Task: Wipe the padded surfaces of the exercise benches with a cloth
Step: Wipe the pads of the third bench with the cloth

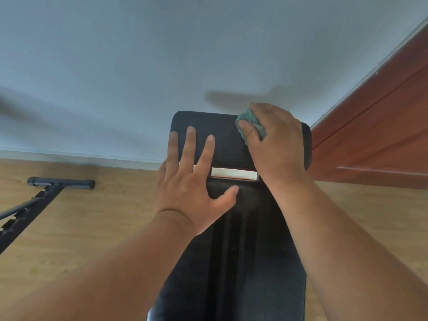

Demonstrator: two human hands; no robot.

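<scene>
Cloth, a crumpled teal rag, sits bunched under the right hand at the far right corner of the bench, close to the rounded edge. That hand's grip is clamped on it, thumb curled round the near side. The left hand lies flat, fingers straight and spread apart, across the gap between the far pad and the long near pad, holding nothing. A pale strip shows in that gap; no writing can be read on it. Black padding looks smooth and slightly grained, with lengthwise seams down the middle. Beyond the far edge a plain grey wall stands close. Wooden floor lies open on both sides. A black metal frame with a crossbar rests on the floor at the left. Reddish wood panelling stands at the right.
</scene>
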